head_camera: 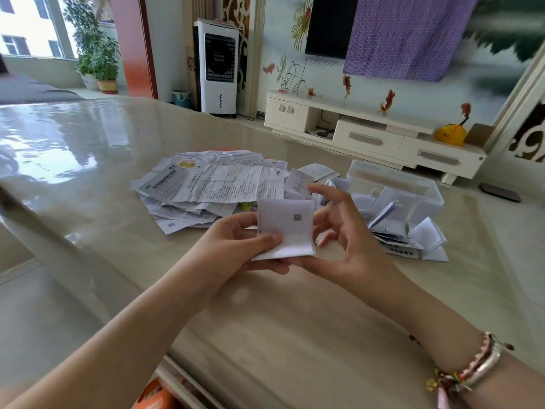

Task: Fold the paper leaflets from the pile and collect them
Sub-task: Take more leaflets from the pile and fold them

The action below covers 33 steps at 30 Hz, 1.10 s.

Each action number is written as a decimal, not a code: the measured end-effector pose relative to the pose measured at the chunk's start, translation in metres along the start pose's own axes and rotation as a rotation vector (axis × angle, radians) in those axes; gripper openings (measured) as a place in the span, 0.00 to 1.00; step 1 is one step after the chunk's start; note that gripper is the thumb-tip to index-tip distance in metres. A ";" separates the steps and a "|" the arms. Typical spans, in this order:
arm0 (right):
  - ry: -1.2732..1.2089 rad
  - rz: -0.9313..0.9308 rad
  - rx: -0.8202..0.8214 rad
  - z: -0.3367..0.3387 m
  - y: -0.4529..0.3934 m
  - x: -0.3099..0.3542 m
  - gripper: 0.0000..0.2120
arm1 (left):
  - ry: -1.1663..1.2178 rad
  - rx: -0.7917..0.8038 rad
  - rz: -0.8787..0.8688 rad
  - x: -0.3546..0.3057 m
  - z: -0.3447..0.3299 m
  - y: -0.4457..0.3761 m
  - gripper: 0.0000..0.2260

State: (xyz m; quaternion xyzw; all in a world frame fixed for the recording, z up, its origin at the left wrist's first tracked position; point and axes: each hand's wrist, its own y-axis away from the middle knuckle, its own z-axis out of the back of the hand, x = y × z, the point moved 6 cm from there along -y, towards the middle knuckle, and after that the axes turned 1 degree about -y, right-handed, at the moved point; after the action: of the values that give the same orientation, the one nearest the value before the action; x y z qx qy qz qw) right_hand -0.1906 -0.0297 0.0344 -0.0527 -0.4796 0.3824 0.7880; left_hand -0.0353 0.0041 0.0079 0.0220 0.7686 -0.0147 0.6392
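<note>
A small folded white leaflet (285, 228) with a dark code square is held above the table in front of me. My left hand (236, 249) pinches it, thumb across its lower front and fingers behind. My right hand (348, 240) is at its right edge, thumb under the lower corner, fingers spread and loosely bent beside it. Behind lies a spread pile of unfolded printed leaflets (212, 184). To the right stands a clear plastic box (395, 184) with folded leaflets (413, 240) inside and spilling in front of it.
The glossy beige table (265, 320) stretches wide to the left and toward me. Beyond its far edge are a white TV cabinet (368, 134) and a white air cooler (218, 66). An orange object (156, 394) shows below the near table edge.
</note>
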 end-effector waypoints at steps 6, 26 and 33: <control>-0.168 -0.097 -0.047 0.002 -0.004 -0.001 0.09 | -0.047 0.006 0.023 -0.003 -0.008 -0.001 0.22; -0.359 -0.242 -0.056 0.001 -0.003 -0.014 0.10 | -0.254 -0.027 -0.044 -0.002 -0.012 -0.008 0.09; -0.213 -0.223 -0.051 0.000 -0.004 -0.021 0.03 | -0.639 -0.218 -0.155 -0.011 0.014 -0.021 0.13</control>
State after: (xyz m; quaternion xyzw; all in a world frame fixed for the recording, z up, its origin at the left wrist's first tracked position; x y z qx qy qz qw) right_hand -0.1932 -0.0463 0.0211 0.0218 -0.5727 0.2835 0.7688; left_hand -0.0209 -0.0178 0.0158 -0.1106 0.5260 0.0126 0.8432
